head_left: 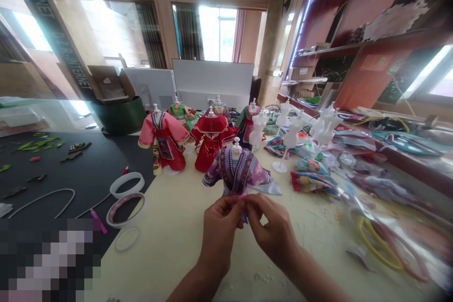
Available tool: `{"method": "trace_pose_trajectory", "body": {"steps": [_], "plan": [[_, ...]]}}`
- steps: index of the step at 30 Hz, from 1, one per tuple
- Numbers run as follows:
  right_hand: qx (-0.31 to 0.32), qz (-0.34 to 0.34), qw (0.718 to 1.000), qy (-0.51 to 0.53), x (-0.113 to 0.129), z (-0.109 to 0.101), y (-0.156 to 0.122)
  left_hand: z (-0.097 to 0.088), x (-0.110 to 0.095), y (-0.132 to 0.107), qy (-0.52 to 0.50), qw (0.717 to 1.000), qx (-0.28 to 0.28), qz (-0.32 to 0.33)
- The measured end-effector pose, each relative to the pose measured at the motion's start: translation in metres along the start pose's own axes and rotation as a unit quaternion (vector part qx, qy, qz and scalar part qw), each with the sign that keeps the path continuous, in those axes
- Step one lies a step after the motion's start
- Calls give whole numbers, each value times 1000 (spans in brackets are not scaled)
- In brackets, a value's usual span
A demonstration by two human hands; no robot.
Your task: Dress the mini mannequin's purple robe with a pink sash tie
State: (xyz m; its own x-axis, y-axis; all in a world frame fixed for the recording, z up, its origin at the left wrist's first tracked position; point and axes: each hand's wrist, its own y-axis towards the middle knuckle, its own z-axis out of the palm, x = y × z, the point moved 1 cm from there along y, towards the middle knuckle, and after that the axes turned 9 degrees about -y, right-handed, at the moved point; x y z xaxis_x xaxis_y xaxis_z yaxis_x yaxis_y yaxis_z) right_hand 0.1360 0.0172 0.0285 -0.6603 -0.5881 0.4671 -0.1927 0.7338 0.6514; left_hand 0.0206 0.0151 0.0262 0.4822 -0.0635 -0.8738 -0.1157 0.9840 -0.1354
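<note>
Two hands on record: left hand (219,231) and right hand (274,229), each grip closed, fingers pinching one thin pink ribbon (241,196) at the front of one purple patterned miniature gown (237,174), mounted on a white mannequin (236,147) at centre of the cream desk (170,245). Behind it: five further dressed mannequins (212,139). Right: at least four bare white plastic mannequins (292,134). Lower left: three white plastic hoops (126,239).

Only thing I can actually read here: the dark diagonal banner (49,28) up top left, with white capitals repeating INTERNET along it. There's another word before the second one, but it's too blurry, tbh.
</note>
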Motion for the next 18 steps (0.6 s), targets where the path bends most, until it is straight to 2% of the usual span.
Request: {"method": "trace_pose_trajectory", "body": {"steps": [4,6,8,12,15,18], "plan": [[1,13,1000,9,1,-1,0,2,-2,0,1,1000,-2,-2],[6,56,998,37,0,-2,1,2,-2,-1,0,1000,-5,-4],[11,134,987,86,-2,-4,2,2,-1,0,-3,1000,-3,-8],[70,279,930,230,-11,-2,5,-1,2,1,-14,999,6,-32],[127,325,874,337,-14,2,7,-2,3,2,-19,999,15,-47],[133,347,829,419,-14,4,8,-1,2,3,-22,998,25,-59]]}}
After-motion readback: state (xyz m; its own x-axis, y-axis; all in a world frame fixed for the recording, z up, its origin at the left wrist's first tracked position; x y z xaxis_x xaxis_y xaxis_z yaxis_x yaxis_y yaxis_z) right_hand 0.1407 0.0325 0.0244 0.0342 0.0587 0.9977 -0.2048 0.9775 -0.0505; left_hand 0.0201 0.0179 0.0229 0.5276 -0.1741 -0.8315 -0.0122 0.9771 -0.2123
